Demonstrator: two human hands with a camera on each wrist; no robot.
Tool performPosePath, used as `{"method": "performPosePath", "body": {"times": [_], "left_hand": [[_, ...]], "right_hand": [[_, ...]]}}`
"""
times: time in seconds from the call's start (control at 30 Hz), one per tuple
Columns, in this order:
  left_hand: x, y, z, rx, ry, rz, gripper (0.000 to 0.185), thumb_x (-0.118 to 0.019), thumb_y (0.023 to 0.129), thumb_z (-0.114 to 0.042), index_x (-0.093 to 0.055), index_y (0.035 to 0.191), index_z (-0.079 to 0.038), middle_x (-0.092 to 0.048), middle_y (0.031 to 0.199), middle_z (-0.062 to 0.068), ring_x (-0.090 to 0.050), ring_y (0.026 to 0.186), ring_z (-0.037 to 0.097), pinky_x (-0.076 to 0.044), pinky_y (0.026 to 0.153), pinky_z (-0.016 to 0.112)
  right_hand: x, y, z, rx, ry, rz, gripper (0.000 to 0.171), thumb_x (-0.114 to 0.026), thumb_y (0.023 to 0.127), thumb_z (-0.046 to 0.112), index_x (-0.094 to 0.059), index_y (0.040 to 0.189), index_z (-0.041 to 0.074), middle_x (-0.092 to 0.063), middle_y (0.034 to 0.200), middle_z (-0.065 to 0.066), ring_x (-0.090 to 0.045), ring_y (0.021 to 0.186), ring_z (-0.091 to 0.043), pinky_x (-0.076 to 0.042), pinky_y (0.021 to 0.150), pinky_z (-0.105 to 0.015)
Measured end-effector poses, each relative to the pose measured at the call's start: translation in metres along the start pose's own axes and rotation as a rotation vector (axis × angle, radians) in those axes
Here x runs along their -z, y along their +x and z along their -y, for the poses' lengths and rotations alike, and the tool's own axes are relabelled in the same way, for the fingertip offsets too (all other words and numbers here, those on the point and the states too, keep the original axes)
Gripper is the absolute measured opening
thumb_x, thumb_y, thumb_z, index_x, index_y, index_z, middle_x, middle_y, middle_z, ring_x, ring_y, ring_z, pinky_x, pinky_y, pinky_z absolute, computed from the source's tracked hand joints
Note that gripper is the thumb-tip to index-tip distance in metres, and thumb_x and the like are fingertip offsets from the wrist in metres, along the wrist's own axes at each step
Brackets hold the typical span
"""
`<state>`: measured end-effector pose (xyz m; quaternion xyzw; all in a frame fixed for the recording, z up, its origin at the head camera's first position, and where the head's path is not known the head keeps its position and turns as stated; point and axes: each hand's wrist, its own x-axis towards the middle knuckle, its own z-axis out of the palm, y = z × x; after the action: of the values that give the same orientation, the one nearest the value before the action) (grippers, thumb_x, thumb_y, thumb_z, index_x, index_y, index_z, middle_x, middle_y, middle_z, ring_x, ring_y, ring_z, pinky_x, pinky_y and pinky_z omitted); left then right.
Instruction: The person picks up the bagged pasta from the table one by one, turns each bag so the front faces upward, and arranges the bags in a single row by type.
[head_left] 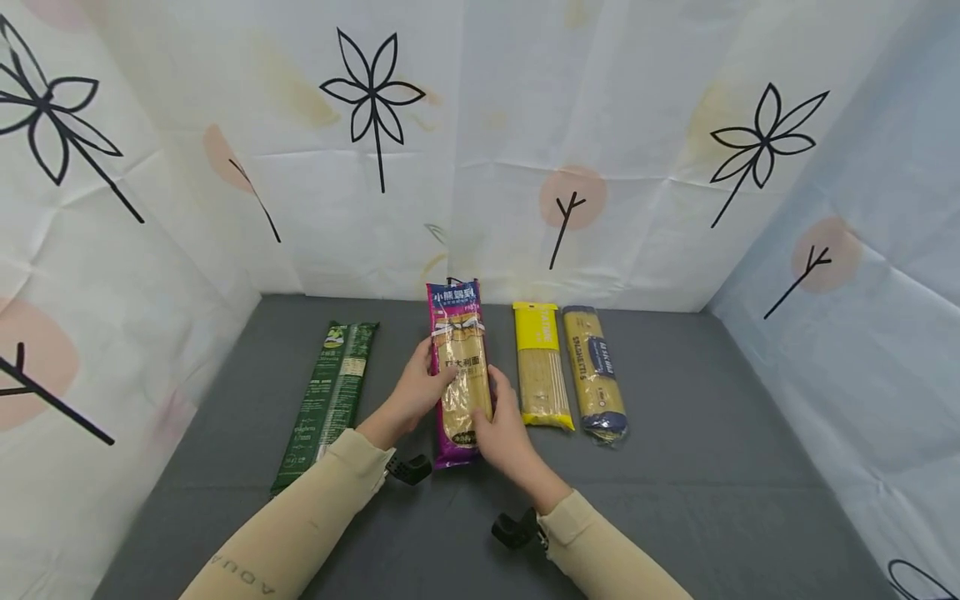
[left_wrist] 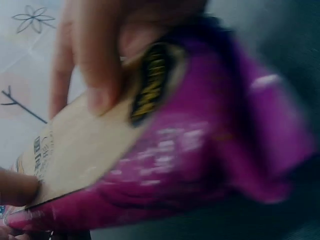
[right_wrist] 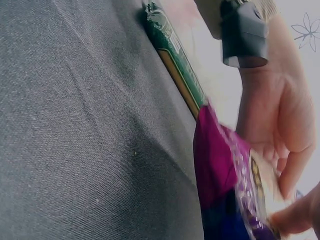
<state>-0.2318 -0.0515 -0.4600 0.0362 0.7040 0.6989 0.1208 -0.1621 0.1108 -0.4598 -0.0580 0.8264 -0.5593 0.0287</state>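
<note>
A purple pasta packet [head_left: 457, 367] with a clear window lies lengthwise at the middle of the grey table [head_left: 675, 483]. Both hands hold it by its long edges. My left hand [head_left: 438, 375] grips the left edge, thumb over the window. My right hand [head_left: 491, 404] grips the right edge lower down. In the left wrist view, fingers [left_wrist: 95, 65] press on the purple packet [left_wrist: 200, 150] close up and blurred. The right wrist view shows the purple packet's near end [right_wrist: 220, 170] and my left hand [right_wrist: 280, 125] beside it. Whether the packet rests on the table is unclear.
A dark green packet [head_left: 330, 400] lies to the left, also seen as the green packet [right_wrist: 175, 65] from the right wrist. A yellow packet [head_left: 542, 367] and a yellow-and-blue spaghetti packet [head_left: 595, 375] lie to the right. Patterned sheet walls [head_left: 480, 167] close in three sides.
</note>
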Motion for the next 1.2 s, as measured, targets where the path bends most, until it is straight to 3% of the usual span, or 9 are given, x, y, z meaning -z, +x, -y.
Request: {"method": "performPosePath", "body": {"times": [0.33, 0.67, 0.83, 1.03, 1.2], "left_hand": [[-0.012, 0.004, 0.027, 0.017, 0.069, -0.013, 0.073, -0.055, 0.096, -0.001, -0.014, 0.155, -0.013, -0.044, 0.143, 0.016, -0.058, 0.109, 0.029, -0.052, 0.085, 0.041], [-0.004, 0.018, 0.035, 0.166, 0.073, 0.033, 0.075, -0.054, 0.096, -0.001, -0.012, 0.156, -0.017, -0.026, 0.156, 0.012, -0.037, 0.135, 0.029, -0.036, 0.105, 0.049], [0.000, 0.018, 0.044, 0.110, 0.155, 0.040, 0.077, -0.057, 0.095, -0.004, -0.010, 0.156, -0.014, -0.024, 0.157, 0.012, -0.033, 0.136, 0.029, -0.035, 0.106, 0.049], [0.006, 0.013, 0.056, -0.005, 0.296, 0.068, 0.074, -0.063, 0.095, -0.012, -0.019, 0.154, -0.010, -0.034, 0.152, 0.013, -0.047, 0.125, 0.028, -0.043, 0.099, 0.045], [0.006, 0.019, 0.053, -0.015, 0.292, 0.082, 0.070, -0.062, 0.096, -0.014, -0.023, 0.154, -0.013, -0.038, 0.149, 0.014, -0.049, 0.124, 0.029, -0.043, 0.099, 0.045]], "right_hand": [[-0.008, 0.013, -0.010, -0.068, -0.099, -0.105, 0.065, -0.051, 0.096, 0.004, -0.019, 0.152, 0.004, -0.033, 0.141, -0.026, -0.044, 0.121, -0.032, -0.038, 0.102, -0.051], [-0.014, 0.028, -0.023, -0.147, -0.092, -0.120, 0.063, -0.048, 0.096, 0.003, -0.021, 0.153, 0.007, -0.037, 0.132, -0.021, -0.047, 0.108, -0.028, -0.044, 0.094, -0.046], [-0.012, 0.031, -0.024, -0.159, -0.139, -0.091, 0.062, -0.050, 0.095, 0.003, -0.024, 0.152, 0.005, -0.040, 0.126, -0.022, -0.049, 0.096, -0.027, -0.046, 0.085, -0.043], [-0.003, 0.032, -0.025, -0.188, -0.172, -0.029, 0.068, -0.057, 0.095, 0.012, -0.022, 0.153, 0.004, -0.040, 0.136, -0.024, -0.051, 0.102, -0.029, -0.045, 0.088, -0.046], [0.006, 0.036, -0.028, -0.185, -0.164, -0.013, 0.070, -0.060, 0.095, 0.019, -0.023, 0.153, 0.009, -0.041, 0.139, -0.021, -0.052, 0.106, -0.029, -0.045, 0.091, -0.047]]}}
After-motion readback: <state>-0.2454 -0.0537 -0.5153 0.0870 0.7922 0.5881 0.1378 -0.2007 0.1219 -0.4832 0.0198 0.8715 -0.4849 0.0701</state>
